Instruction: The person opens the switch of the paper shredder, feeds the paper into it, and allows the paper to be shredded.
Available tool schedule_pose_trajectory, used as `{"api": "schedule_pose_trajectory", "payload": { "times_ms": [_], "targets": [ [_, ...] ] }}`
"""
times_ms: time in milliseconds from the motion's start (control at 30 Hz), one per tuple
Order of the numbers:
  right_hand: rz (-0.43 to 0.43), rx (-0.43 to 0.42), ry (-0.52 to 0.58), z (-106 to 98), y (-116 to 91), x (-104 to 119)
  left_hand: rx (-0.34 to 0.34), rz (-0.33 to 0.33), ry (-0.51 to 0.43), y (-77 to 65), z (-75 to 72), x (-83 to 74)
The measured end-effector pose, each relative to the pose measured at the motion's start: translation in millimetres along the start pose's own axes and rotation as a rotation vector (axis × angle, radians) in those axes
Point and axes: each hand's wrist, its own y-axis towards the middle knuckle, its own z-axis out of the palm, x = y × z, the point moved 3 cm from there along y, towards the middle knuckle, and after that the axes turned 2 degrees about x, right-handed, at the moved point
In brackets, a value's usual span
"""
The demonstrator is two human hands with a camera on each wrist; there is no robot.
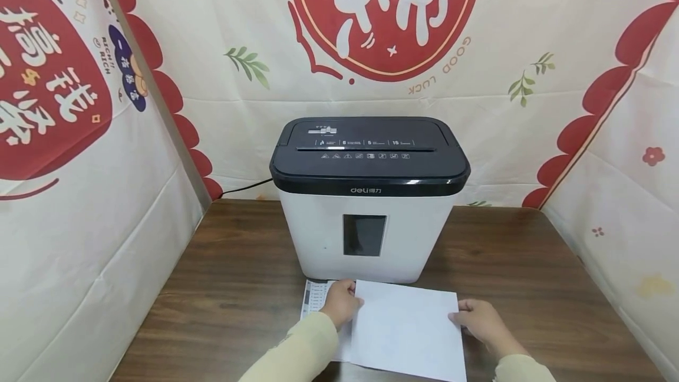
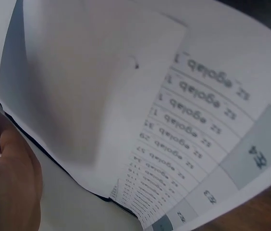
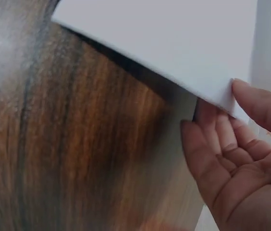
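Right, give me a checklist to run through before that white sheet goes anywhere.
1. White sheet held at both sides: ok, left hand at its left edge, right hand at its right.
2. White sheet clear of the printed sheet: not ok, they overlap.
3. Shredder standing upright: ok.
4. Feed slot free of paper: ok, none shows in it.
5. Shredder powered: cannot tell; a cord shows, but not its plug.
6. Room in the bin: cannot tell, the window looks dark.

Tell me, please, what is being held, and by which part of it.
White paper: its left edge in the left hand, its right edge in the right hand.
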Motion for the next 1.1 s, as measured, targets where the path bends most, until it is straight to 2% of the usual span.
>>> {"api": "schedule_pose_trajectory", "payload": {
  "times_ms": [167,433,600,800,1100],
  "targets": [
    [0.009,0.009,0.038,-1,-2,3,0.014,-0.039,-0.008,-3.5,-5.5,-1.8],
    [0.003,0.006,0.052,-2,-7,7,0.03,-0.061,-0.036,-7.6,-10.8,-4.2],
    [-0.004,0.007,0.04,-4,-11,11,0.042,-0.028,-0.07,-10.2,-15.2,-4.2],
    [-0.038,0.005,0.028,-6,-15,19,0.042,0.022,-0.066,-13.4,-21.9,-5.1],
    [-0.138,-0.027,-0.009,-16,-21,30,0.04,0.067,-0.092,-17.0,-30.5,-15.5]
  ]
}}
